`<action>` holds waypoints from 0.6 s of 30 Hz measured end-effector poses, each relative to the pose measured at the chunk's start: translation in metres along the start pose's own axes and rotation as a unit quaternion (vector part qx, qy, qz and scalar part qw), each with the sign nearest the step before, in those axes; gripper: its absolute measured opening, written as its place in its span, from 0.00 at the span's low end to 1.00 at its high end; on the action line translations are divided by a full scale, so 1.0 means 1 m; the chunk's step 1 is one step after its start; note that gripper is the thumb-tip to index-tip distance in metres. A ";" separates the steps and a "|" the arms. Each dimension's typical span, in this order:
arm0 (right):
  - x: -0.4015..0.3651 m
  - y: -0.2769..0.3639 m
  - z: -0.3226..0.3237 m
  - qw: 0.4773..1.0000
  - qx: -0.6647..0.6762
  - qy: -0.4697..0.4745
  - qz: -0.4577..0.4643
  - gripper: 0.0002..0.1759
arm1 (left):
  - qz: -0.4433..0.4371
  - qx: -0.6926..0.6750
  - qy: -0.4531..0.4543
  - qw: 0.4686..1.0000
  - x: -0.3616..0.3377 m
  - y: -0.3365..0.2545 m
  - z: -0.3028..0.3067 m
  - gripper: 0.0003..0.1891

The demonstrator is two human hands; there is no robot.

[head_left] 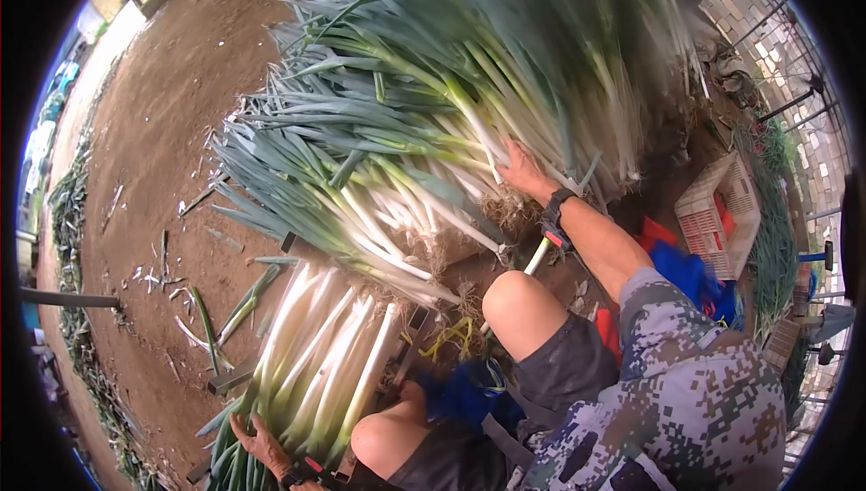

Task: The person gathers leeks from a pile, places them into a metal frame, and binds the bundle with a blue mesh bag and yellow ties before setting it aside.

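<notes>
My right hand (pixel 525 172), with a black band on its wrist, closes on the white stalk of a long green onion (pixel 478 130) near its root end. That onion lies at the front of a large heap of green onions (pixel 397 67) with blue-green leaves. At the lower left, my left hand (pixel 262 446) rests against a separate bundle of green onions (pixel 316 347), fingers apart. The bundle's white stalks lie side by side, roots toward the heap, on a low dark metal frame (pixel 233 376). The left palm is partly hidden.
Loose leaves (pixel 248 306) and peelings lie on the brown dirt ground (pixel 171 157). To the right stand a pale plastic crate (pixel 722 216) and blue cloth or plastic (pixel 690 279). Yellow ties (pixel 456 338) lie near my knees (pixel 514 302). Metal poles (pixel 794 103) line the right edge.
</notes>
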State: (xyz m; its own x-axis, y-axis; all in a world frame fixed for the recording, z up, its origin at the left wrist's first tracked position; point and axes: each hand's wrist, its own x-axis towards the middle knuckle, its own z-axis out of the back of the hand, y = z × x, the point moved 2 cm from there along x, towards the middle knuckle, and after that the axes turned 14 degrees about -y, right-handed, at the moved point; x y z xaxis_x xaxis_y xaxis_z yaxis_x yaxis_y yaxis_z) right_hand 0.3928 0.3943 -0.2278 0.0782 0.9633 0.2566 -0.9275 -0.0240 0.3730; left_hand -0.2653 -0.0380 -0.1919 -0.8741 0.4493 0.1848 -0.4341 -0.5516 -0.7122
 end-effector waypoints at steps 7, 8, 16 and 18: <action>-0.003 0.011 0.001 0.996 -0.078 0.030 0.025 0.25 | -0.019 -0.122 -0.004 0.992 -0.046 -0.122 0.045 0.22; 0.003 0.016 -0.002 0.998 -0.055 0.030 0.022 0.24 | -0.033 -0.115 -0.003 0.993 -0.050 -0.138 0.051 0.21; 0.009 0.061 -0.034 0.992 -0.027 0.077 0.098 0.24 | -0.293 -0.030 0.038 0.955 -0.150 -0.312 0.014 0.15; 0.015 0.032 -0.078 0.979 -0.087 -0.027 0.182 0.23 | -0.345 -0.103 0.065 0.931 -0.169 -0.338 -0.007 0.14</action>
State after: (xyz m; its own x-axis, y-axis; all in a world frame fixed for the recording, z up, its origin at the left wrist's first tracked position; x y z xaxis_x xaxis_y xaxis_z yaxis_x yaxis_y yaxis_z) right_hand 0.3359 0.4286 -0.2814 -0.2549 0.8833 0.3935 -0.9451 -0.3136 0.0918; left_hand 0.0309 0.0773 0.0127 -0.3639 0.7356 0.5713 -0.8194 0.0388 -0.5719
